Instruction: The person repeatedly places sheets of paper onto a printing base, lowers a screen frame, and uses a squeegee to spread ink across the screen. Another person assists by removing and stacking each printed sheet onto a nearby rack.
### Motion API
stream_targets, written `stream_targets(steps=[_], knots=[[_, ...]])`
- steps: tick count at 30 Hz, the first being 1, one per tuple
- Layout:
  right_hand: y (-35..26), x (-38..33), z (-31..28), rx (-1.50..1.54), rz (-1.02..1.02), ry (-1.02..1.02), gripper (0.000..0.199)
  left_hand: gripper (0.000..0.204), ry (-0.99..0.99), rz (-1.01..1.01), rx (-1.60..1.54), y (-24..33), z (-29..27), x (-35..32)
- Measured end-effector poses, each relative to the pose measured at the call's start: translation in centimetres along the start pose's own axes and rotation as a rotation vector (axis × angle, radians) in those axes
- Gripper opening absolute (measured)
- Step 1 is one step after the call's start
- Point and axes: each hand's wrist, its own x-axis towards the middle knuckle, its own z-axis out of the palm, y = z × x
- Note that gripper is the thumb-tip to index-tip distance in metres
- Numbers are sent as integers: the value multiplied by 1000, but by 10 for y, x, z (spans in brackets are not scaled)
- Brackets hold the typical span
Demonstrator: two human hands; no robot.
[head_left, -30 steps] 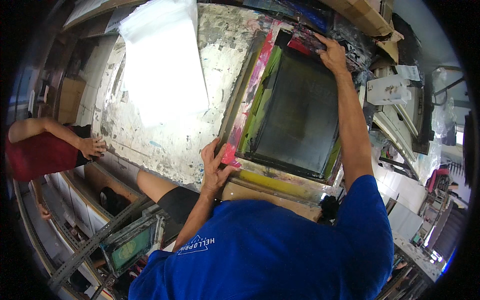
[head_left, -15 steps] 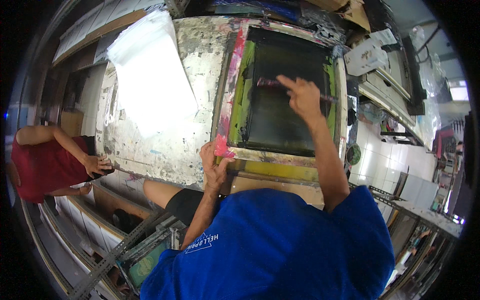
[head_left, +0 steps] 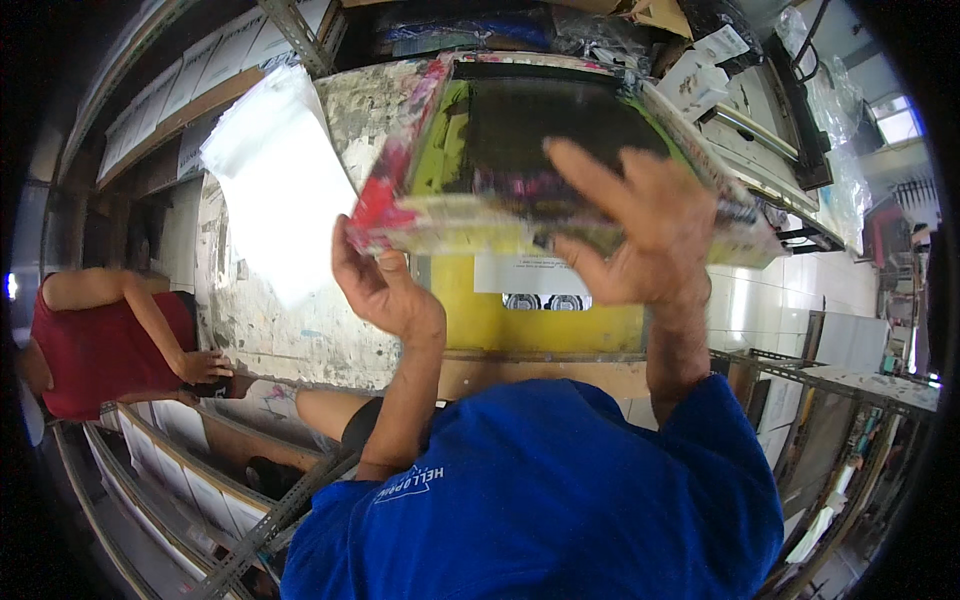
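Note:
A screen printing frame (head_left: 378,200), paint-stained with a red-pink left corner, is tilted with its near edge raised. At that corner my left hand (head_left: 395,290) grips the frame with thumb and fingers. My right hand (head_left: 660,225), smeared by motion, is over the frame's near right part, index finger and thumb spread apart. Across the dark inked mesh (head_left: 550,115) lies a blurred, narrow, stained bar (head_left: 515,187), seemingly a squeegee, partly hidden by my right hand. Under the raised edge, a white printed sheet (head_left: 515,272) with two dark round motifs rests on a yellow board (head_left: 470,325).
A stack of white sheets (head_left: 285,180) sits on the stained tabletop (head_left: 250,325) at left. Beyond it, a person in a red top (head_left: 115,345) rests a hand at the table edge. Metal shelving (head_left: 830,375) stands at right; boxes (head_left: 200,65) line the far left.
The frame's near edge has risen, exposing the printed sheet and yellow board. My left hand rose with its corner. My right hand moved toward me and spread its thumb.

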Motion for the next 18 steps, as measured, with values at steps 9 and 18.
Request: stream_targets(steps=[9, 18], knots=[[39, 121, -43, 147, -70, 87, 40, 42, -600, -95, 512, -237, 92, 85], [54, 140, -65, 322, -30, 10, 35, 22, -849, 149, 1018, -284, 133, 75]])
